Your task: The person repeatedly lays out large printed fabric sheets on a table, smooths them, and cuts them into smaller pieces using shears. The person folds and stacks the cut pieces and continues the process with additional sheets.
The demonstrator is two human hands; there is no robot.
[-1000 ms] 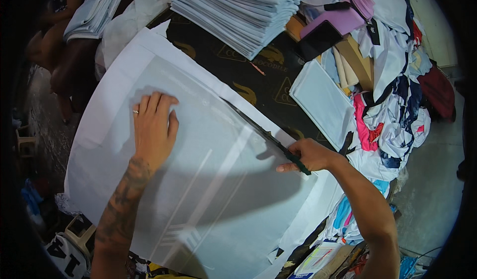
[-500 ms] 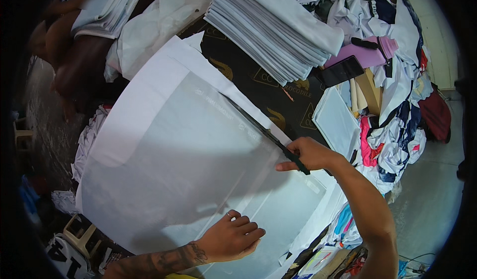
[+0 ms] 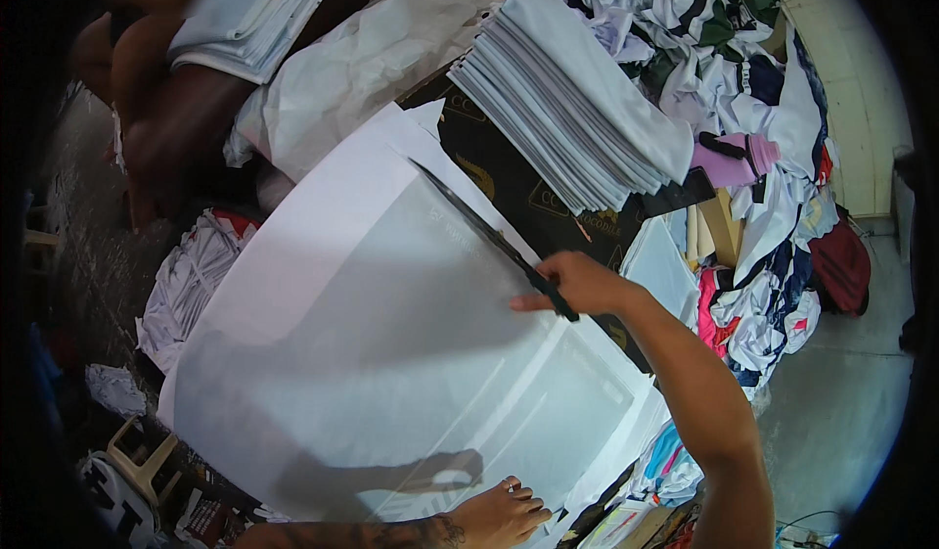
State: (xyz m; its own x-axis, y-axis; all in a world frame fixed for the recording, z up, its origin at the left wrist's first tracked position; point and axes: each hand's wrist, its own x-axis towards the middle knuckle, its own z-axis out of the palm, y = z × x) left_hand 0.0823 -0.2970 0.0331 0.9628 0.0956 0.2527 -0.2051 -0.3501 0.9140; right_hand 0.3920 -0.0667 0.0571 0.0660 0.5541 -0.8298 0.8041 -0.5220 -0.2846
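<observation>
A broad translucent grey-white sheet (image 3: pixel 342 363) lies over larger white paper (image 3: pixel 264 226) on the table. My right hand (image 3: pixel 577 283) is closed around the dark handles of long scissors (image 3: pixel 479 224). The blades stretch up and left along the sheet's upper right edge; I cannot tell whether they are apart. My left hand (image 3: pixel 504 512) is low at the sheet's near edge, its fingers curled. What lies under those fingers is hidden. Shadows of the arm and hand fall across the sheet.
Beyond the sheet sits a stack of folded pale fabric (image 3: pixel 587 99) on a black patterned surface (image 3: pixel 489 148). A phone (image 3: pixel 685 195), a pink bottle (image 3: pixel 724 165) and heaped clothes (image 3: pixel 782 285) are at right. Another person (image 3: pixel 147 89) is near a white folded stack (image 3: pixel 256 22). A beige stool (image 3: pixel 145 469) stands lower left.
My left hand has moved down and slightly right, off the sheet's middle to its near edge. My right hand and the scissors have shifted slightly up and left. The whole view has shifted slightly.
</observation>
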